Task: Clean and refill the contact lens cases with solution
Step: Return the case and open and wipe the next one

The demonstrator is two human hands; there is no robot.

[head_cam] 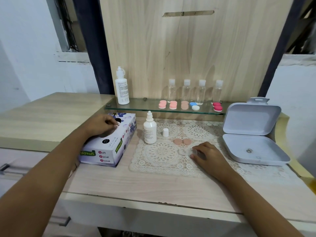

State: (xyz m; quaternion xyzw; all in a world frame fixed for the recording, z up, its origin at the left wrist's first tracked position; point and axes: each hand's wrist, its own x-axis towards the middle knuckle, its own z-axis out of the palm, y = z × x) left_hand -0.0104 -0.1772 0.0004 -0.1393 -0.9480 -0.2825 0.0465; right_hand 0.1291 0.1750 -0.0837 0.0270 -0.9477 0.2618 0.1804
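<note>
**White tissue being pinched at the left, lens case being held at the right**

The left hand (102, 124) is resting on top of the tissue box (109, 149). Its fingertips are drawing together and pinching a bit of white tissue (117, 126) at the box's dark opening.

The right hand (206, 154) is lying on the lace mat (159, 154). Its thumb and curled fingers are closing around the right end of a clear lens case (183, 151). The case's left well is showing open-topped, flat on the mat.

Just behind the case, two peach lids (182, 142) are lying side by side on the mat. Further left, a small solution bottle (150, 130) is standing upright with its nozzle bare. A white cap (165, 132) is standing just beside it.

At the right edge of the mat, a white hinged box (251, 132) is sitting open. A small ring-like item is lying in its lower half, too small to make out.

Mat, tissue box and hinged box are all sitting on the pale wood counter (136, 185).

Behind them, a glass shelf (136, 105) is carrying a taller white bottle (122, 88) at its left end. Four clear bottles (186, 90) are standing in a row along it. In front of those, five closed cases (173, 105) are lying: two pink, one peach, one blue and white, one red.
</note>
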